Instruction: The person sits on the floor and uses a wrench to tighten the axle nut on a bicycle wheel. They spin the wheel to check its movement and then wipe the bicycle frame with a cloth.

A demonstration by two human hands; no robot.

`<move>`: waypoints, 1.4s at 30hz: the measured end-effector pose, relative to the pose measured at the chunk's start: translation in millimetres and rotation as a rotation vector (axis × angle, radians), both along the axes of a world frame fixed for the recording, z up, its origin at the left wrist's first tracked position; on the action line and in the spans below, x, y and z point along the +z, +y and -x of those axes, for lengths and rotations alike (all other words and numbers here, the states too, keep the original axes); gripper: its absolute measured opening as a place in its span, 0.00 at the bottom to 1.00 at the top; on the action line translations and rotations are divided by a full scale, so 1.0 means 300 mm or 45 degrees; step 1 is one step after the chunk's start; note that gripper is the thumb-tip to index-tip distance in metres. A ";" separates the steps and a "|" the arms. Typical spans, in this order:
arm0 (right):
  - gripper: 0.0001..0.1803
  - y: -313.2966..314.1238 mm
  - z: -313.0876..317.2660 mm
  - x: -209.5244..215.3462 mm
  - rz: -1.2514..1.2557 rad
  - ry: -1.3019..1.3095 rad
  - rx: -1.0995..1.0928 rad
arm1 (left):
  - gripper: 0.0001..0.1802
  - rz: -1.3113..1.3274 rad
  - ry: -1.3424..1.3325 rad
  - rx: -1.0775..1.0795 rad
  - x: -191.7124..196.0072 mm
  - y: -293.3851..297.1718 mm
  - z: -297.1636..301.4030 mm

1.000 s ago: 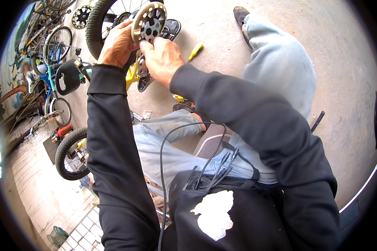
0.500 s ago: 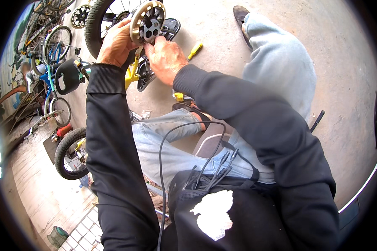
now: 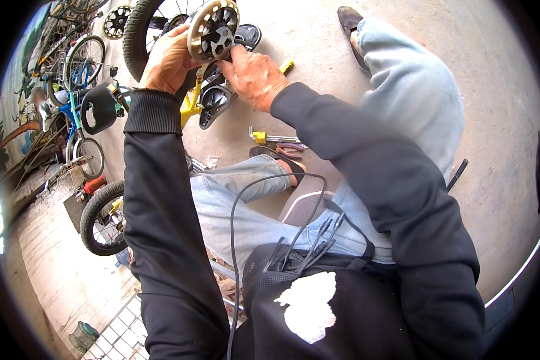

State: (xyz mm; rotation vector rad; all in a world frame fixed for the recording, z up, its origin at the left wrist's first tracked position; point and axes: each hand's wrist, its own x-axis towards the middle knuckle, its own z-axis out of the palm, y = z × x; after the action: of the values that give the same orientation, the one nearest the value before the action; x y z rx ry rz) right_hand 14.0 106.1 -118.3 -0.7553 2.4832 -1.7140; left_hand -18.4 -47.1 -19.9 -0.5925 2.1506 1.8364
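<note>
My left hand point(image 3: 169, 60) grips the left edge of a small training wheel point(image 3: 199, 37) with a cream tyre and black spokes. On its face sits a grey hub cover point(image 3: 223, 41) with a honeycomb pattern, off centre toward the lower right. My right hand point(image 3: 253, 77) pinches this cover's lower right edge between thumb and fingers; the fingertips are partly hidden. Behind the hands are a bicycle's yellow frame point(image 3: 192, 103) and its black-tyred wheel point(image 3: 137, 42). A black pedal-like part point(image 3: 215, 107) lies below my right hand.
A yellow-handled tool point(image 3: 287, 66), a hex key set point(image 3: 261, 138) in a yellow holder and pliers point(image 3: 291, 148) lie on the floor. Another small wheel point(image 3: 117, 22) rests at upper left. Parked bicycles point(image 3: 81, 66) line the left side. A black cable point(image 3: 233, 240) crosses my lap.
My right hand has shifted slightly right, and the grey cover has moved off the wheel's centre with it. The hex key set and pliers show more fully from behind my right sleeve.
</note>
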 end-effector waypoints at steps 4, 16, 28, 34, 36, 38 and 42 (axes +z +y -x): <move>0.14 0.012 0.025 -0.024 -0.052 0.089 0.085 | 0.17 0.021 -0.021 0.002 0.003 0.002 -0.001; 0.14 0.066 0.123 -0.076 -0.155 0.480 0.048 | 0.16 -0.003 -0.017 -0.084 0.019 -0.007 0.000; 0.13 0.090 0.146 -0.070 -0.198 0.520 0.044 | 0.18 0.297 0.154 0.114 0.004 0.058 -0.084; 0.13 0.092 0.146 -0.090 -0.299 0.439 -0.154 | 0.08 1.452 0.453 -0.325 -0.081 0.033 -0.472; 0.14 0.086 0.146 -0.096 -0.305 0.376 -0.192 | 0.09 1.488 0.083 -0.619 -0.079 0.060 -0.645; 0.14 0.062 0.137 -0.081 -0.260 0.297 -0.178 | 0.11 1.521 -0.263 -0.904 -0.064 0.028 -0.792; 0.15 0.025 0.140 -0.053 -0.264 0.139 -0.208 | 0.10 1.564 -0.168 -0.995 -0.058 -0.050 -0.902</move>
State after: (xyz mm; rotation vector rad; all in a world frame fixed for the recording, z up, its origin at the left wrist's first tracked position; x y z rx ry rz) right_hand -28.1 113.6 -134.1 -0.6606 2.8119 -1.4611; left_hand 252.4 -62.1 -37.3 0.0092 2.6384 -0.0051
